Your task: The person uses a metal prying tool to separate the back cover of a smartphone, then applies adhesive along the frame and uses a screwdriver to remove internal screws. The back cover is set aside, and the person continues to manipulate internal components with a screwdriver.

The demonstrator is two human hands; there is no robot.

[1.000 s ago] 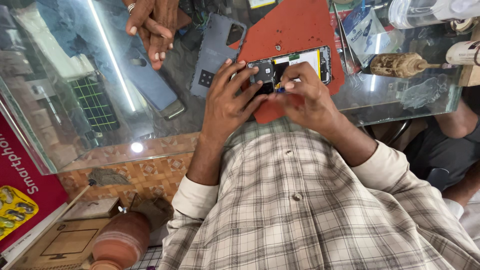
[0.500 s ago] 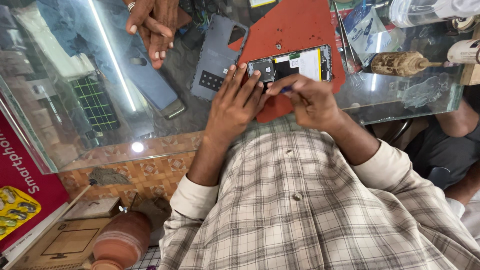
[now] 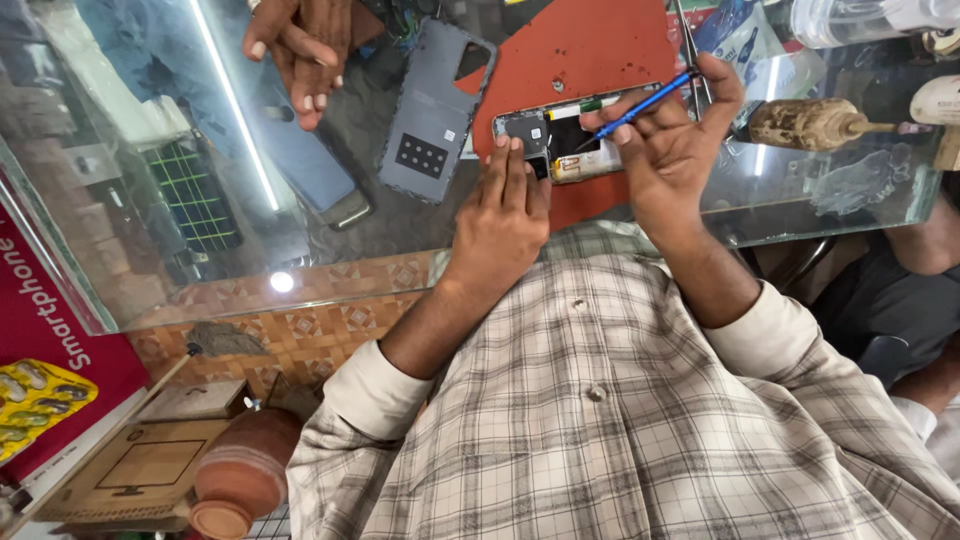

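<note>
- Reflecting a long strip light, the glass surface (image 3: pixel 150 200) works as a shop counter top, with patterned orange tiles visible below its near edge.
- On the glass lies a red mat (image 3: pixel 590 50), and the opened phone (image 3: pixel 560 140) rests on its near part, back cover off and inner parts showing.
- Left hand (image 3: pixel 500 215) lies flat, fingers together, fingertips pressing on the phone's left end.
- Right hand (image 3: pixel 670 150) has its fingers pinched on a thin blue tool (image 3: pixel 640 105), the tip touching the phone's middle and the shaft rising up and to the right.
- The phone's long axis runs left to right across the view, slightly raised on the right.
- Just left of the mat sits a grey back cover (image 3: pixel 430 110), tilted, inner side up.
- Another person's hands (image 3: pixel 300 45) rest clasped on the far left of the glass.
- A worn brown-handled tool (image 3: pixel 810 125) lies to the right, near the right hand.
- Below the surface stand a clay pot (image 3: pixel 240 475) and a cardboard box (image 3: pixel 140 465).
</note>
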